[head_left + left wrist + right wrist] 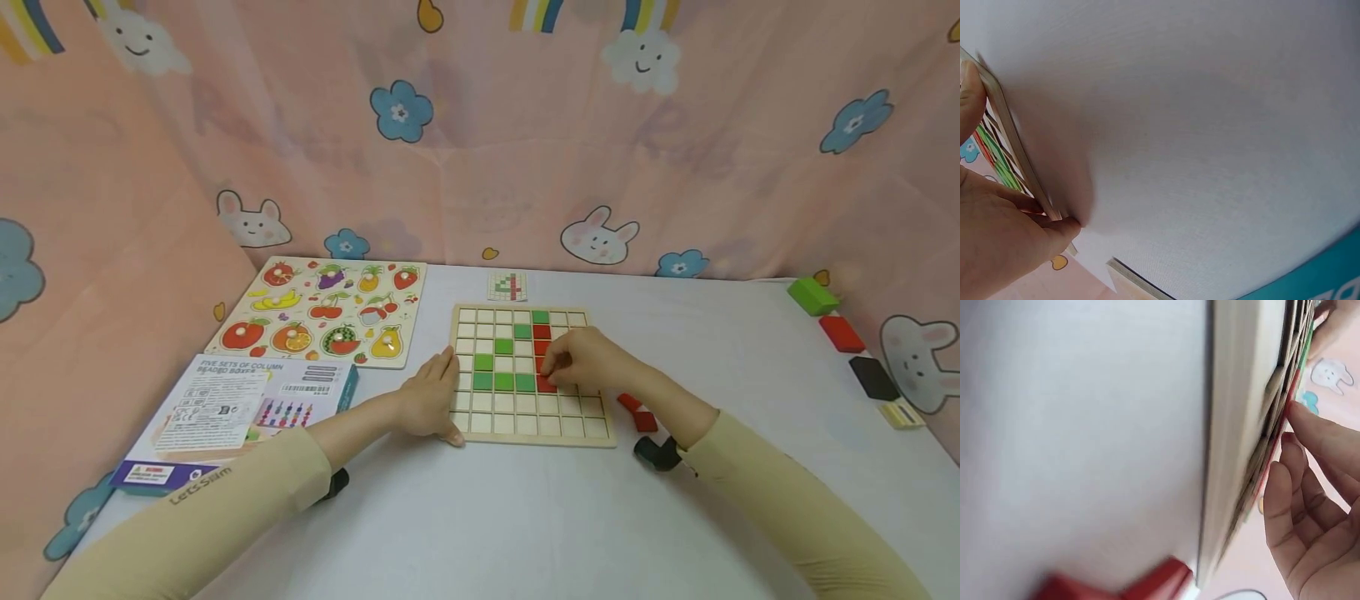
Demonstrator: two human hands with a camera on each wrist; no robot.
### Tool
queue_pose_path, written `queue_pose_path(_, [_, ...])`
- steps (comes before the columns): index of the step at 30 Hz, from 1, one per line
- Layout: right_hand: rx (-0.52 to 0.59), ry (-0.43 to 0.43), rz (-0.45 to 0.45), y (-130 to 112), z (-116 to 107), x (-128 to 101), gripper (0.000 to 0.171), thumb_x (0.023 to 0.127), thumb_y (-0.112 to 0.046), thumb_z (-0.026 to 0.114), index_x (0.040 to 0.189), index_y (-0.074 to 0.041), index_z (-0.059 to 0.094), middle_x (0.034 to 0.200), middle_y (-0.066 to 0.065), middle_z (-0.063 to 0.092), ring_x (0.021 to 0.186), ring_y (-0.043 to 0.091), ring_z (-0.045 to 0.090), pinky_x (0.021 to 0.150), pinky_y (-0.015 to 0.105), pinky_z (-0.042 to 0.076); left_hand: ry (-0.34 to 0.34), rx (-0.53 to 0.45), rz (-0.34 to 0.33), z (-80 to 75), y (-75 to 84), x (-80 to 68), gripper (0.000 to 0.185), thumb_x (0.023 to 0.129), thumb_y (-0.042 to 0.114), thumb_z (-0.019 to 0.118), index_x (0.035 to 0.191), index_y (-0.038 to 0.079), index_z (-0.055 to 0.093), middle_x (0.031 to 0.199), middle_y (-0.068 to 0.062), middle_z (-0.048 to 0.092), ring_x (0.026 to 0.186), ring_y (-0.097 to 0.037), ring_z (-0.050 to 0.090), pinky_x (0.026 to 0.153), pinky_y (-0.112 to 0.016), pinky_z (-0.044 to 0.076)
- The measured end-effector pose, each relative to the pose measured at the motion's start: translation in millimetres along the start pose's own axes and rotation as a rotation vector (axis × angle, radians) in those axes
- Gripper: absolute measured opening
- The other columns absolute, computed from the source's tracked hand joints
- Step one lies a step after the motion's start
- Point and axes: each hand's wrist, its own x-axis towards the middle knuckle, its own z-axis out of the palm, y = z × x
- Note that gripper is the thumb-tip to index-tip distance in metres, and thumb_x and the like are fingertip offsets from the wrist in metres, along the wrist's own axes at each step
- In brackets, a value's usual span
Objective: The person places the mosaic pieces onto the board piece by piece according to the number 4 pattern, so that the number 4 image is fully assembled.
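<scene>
A wooden grid board (525, 427) lies on the white table and holds green tiles (504, 382) and a column of red tiles (542, 332). My right hand (547, 371) hovers over the board's middle, its fingertips (1293, 412) touching a red tile (547, 386) at the foot of that column. Against the board's left edge (1016, 150) rests my left hand (450, 396), thumb (1063, 230) at the near corner and fingers along the frame. Loose red pieces (637, 412) lie just right of the board, also seen blurred as red pieces (1147, 584) near my wrist.
A small pattern card (507, 286) lies behind the board. At the left are a fruit peg puzzle (322, 312) and a printed box (240, 408). Green (812, 295), red (841, 333), black (873, 377) and pale blocks line the right edge. Pink patterned cloth surrounds the table.
</scene>
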Motion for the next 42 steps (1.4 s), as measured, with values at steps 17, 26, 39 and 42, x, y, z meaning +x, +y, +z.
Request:
queue_pose_path(17, [-0.048, -0.083, 0.201, 64, -47, -29, 0.011, 0.084, -0.018, 0.075, 0.093, -0.014, 0.072, 0.084, 0.002, 0.064, 0.082, 0.017, 0.057, 0.072, 0.028, 0.047, 0.007, -0.013, 0.004, -0.5, 0.1, -1.3, 0.123, 0.074, 0.038, 0.084, 0.155, -0.008, 0.005, 0.166, -0.024, -0.006, 0.155, -0.043, 0.001, 0.122, -0.061, 0.021])
queue_pose_path(26, [-0.004, -0.152, 0.208, 73, -49, -38, 0.015, 0.080, -0.020, 0.080, 0.090, -0.015, 0.070, 0.079, 0.000, 0.062, 0.081, 0.017, 0.054, 0.073, 0.030, 0.045, 0.007, -0.017, -0.003, -0.4, 0.3, -1.4, 0.123, 0.074, 0.038, 0.084, 0.155, -0.008, 0.005, 0.166, -0.024, -0.006, 0.155, -0.043, 0.001, 0.122, -0.061, 0.021])
queue_pose_path(39, [0.012, -0.163, 0.221, 68, -43, -33, 0.023, 0.078, -0.019, 0.081, 0.096, -0.012, 0.069, 0.083, 0.002, 0.063, 0.081, 0.017, 0.055, 0.074, 0.029, 0.047, 0.008, -0.020, -0.003, -0.5, 1.0, -2.3, 0.123, 0.074, 0.038, 0.084, 0.155, -0.008, 0.005, 0.166, -0.024, -0.006, 0.155, -0.044, 0.001, 0.121, -0.063, 0.021])
queue_pose_path(42, [0.008, -0.142, 0.208, 65, -43, -32, 0.015, 0.080, -0.016, 0.079, 0.092, -0.012, 0.070, 0.080, 0.002, 0.064, 0.079, 0.017, 0.055, 0.071, 0.029, 0.048, 0.005, -0.021, -0.003, -0.5, 1.1, -2.7, 0.122, 0.074, 0.038, 0.084, 0.155, -0.008, 0.005, 0.166, -0.024, -0.007, 0.155, -0.044, 0.001, 0.121, -0.063, 0.021])
